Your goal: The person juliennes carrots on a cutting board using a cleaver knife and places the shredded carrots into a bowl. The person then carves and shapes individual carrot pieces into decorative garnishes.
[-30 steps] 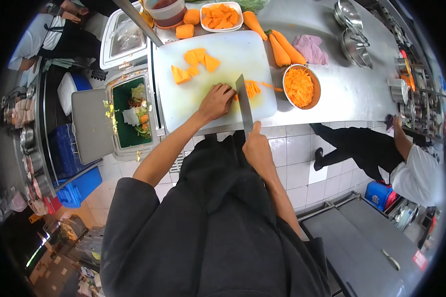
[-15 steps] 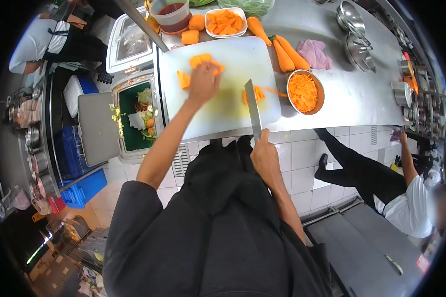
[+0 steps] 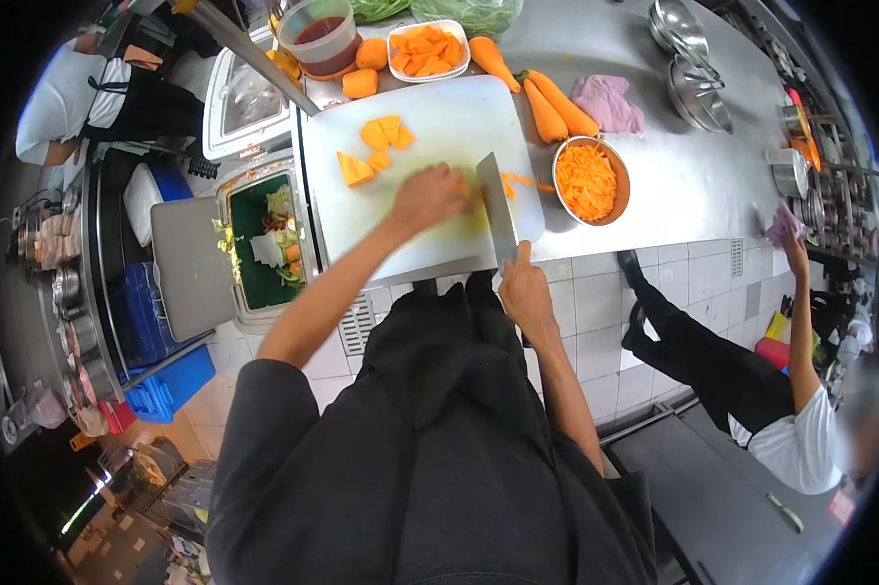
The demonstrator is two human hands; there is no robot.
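My right hand [image 3: 528, 295] grips the handle of a cleaver [image 3: 499, 216], its blade standing on edge over the right part of a white cutting board [image 3: 449, 112]. Left of the blade, my left hand [image 3: 428, 201] is smeared by motion, fingers bent together around a piece of carrot [image 3: 463, 192] that shows only as an orange patch. Several cut carrot chunks [image 3: 386, 131] lie at the board's upper left. A few carrot shreds [image 3: 510, 182] sit right of the blade. Beside the board, a steel bowl [image 3: 626, 185] holds shredded carrot [image 3: 586, 182].
Whole carrots [image 3: 545, 111], a pink cloth [image 3: 608, 103] and a tub of carrot slices [image 3: 426, 51] lie behind the board. Steel bowls [image 3: 695, 93] stand farther right. A green scrap bin [image 3: 247, 214] is at left. One person [image 3: 795, 444] is at right, another [image 3: 64, 102] at left.
My left hand has come from the carrot chunks toward the blade, moving right and nearer to me. The cleaver stays nearly in place. The person at right has raised a hand with a purple cloth.
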